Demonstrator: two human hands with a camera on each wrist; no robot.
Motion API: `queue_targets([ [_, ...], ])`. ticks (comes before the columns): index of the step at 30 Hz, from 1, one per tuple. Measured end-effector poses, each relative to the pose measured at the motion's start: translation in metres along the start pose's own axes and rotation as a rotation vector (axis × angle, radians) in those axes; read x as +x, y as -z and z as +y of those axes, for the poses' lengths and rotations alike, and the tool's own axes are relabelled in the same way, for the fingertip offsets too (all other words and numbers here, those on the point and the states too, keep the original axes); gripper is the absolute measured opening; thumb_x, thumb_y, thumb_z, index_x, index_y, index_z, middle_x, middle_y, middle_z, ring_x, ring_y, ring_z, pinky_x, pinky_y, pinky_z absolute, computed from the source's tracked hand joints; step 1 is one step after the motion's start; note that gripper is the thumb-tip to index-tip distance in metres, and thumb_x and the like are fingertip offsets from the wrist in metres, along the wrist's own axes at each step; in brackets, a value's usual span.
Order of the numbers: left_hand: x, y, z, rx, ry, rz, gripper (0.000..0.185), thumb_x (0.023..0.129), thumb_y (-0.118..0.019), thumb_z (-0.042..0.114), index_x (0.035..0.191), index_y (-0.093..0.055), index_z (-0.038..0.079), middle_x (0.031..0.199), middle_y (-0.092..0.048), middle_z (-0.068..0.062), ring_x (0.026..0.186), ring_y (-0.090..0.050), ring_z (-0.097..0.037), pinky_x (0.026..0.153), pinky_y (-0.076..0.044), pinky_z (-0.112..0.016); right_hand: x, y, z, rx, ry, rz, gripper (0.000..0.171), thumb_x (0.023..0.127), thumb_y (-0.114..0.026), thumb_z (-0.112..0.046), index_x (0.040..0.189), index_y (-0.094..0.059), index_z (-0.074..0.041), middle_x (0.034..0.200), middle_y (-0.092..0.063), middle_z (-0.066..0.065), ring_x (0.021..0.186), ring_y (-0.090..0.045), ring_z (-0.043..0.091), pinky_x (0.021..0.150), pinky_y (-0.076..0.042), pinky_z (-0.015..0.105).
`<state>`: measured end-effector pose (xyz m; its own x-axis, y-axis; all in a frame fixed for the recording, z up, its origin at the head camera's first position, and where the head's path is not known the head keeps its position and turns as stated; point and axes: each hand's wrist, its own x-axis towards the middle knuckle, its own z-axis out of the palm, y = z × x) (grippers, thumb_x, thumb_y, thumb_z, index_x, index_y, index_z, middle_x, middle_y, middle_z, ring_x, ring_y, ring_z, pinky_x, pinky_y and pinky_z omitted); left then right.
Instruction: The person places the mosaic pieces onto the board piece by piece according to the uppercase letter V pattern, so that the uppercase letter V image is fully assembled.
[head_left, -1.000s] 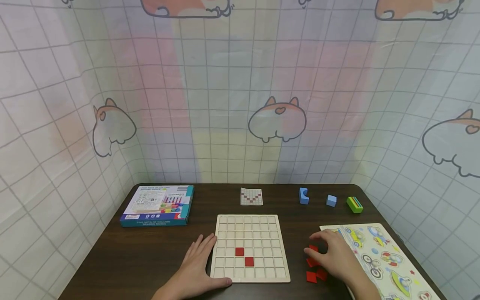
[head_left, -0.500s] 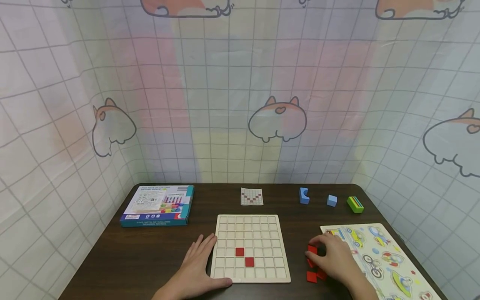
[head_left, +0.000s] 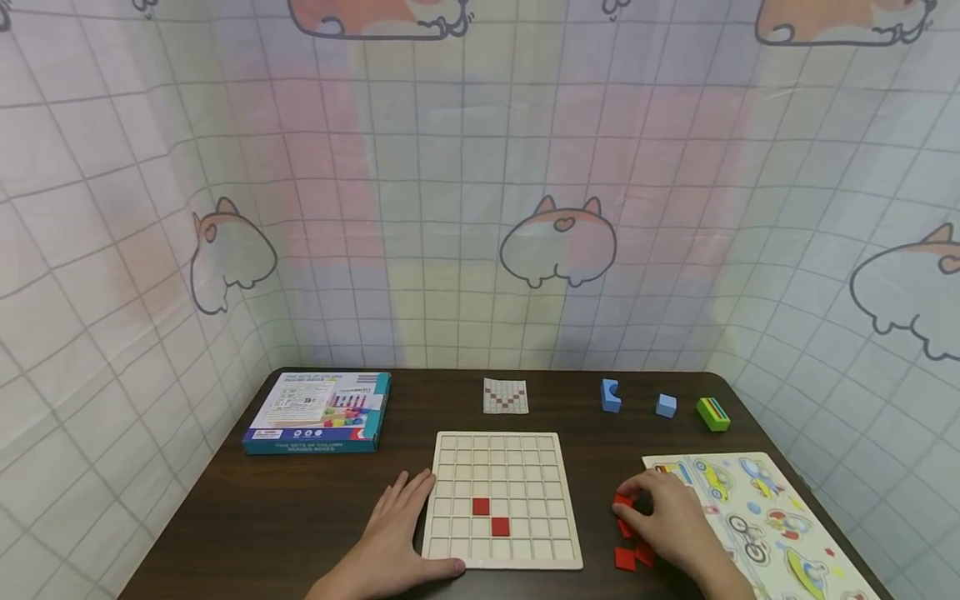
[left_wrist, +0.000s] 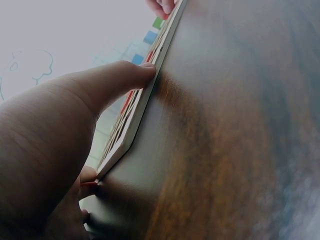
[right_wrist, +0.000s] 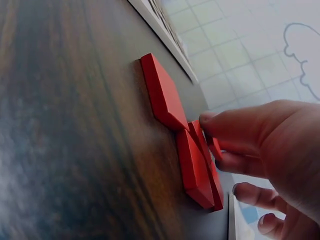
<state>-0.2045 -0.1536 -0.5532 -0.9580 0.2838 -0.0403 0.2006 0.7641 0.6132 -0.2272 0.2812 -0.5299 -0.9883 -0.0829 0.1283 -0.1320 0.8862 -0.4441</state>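
Observation:
A pale gridded board (head_left: 540,467) lies on the dark table, with two red square tiles in its cells, one tile (head_left: 481,507) up and left of the other tile (head_left: 500,527). My left hand (head_left: 386,537) rests at the board's near-left corner, fingers fairly straight along the left side and thumb (left_wrist: 135,75) on the near edge. To the right of the board, my right hand (head_left: 671,521) pinches a red tile (right_wrist: 215,147) between thumb and fingers. Several more red tiles (right_wrist: 165,92) lie beneath and in front of that hand, partly overlapping.
Behind the board lies a small pattern card (head_left: 506,397). A flat box (head_left: 315,412) is at the back left. Two blue blocks (head_left: 611,396) and a green block (head_left: 713,414) stand at the back right. A picture board (head_left: 780,517) lies under the right forearm.
My right thumb and fingers have drawn closer together around a red tile beside the board. The left hand keeps its place. The head view has shifted slightly.

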Motion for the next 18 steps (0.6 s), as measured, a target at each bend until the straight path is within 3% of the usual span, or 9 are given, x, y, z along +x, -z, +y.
queue_targets([
  [7, 0.0, -0.001, 0.002, -0.003, -0.001, 0.001, 0.14, 0.071, -0.083, 0.091, 0.177, -0.03, 0.016, 0.183, -0.031, -0.008, 0.173, -0.013, -0.045, 0.136, -0.011, -0.076, -0.001, -0.002, -0.003, 0.008, 0.034, 0.045, 0.017, 0.092, -0.093, -0.041, 0.1, -0.081, -0.032, 0.101, -0.075, -0.014, 0.104, -0.063, 0.016, 0.096, -0.051, 0.052],
  [12, 0.0, 0.0, 0.001, -0.008, -0.001, 0.004, 0.141, 0.071, -0.083, 0.091, 0.178, -0.028, 0.016, 0.184, -0.03, -0.009, 0.173, -0.013, -0.046, 0.136, -0.01, -0.076, 0.0, -0.003, -0.012, 0.011, 0.073, 0.086, 0.015, 0.091, -0.094, -0.038, 0.099, -0.081, -0.035, 0.098, -0.073, -0.019, 0.097, -0.057, 0.011, 0.087, -0.046, 0.041],
  [18, 0.0, 0.0, 0.0, -0.012, -0.005, 0.006, 0.143, 0.071, -0.084, 0.089, 0.177, -0.028, 0.013, 0.184, -0.028, -0.012, 0.173, -0.012, -0.046, 0.136, -0.01, -0.075, 0.003, -0.006, -0.029, -0.006, 0.123, 0.078, 0.016, 0.091, -0.094, -0.035, 0.1, -0.081, -0.036, 0.098, -0.071, -0.022, 0.095, -0.053, 0.01, 0.091, -0.049, 0.04],
])
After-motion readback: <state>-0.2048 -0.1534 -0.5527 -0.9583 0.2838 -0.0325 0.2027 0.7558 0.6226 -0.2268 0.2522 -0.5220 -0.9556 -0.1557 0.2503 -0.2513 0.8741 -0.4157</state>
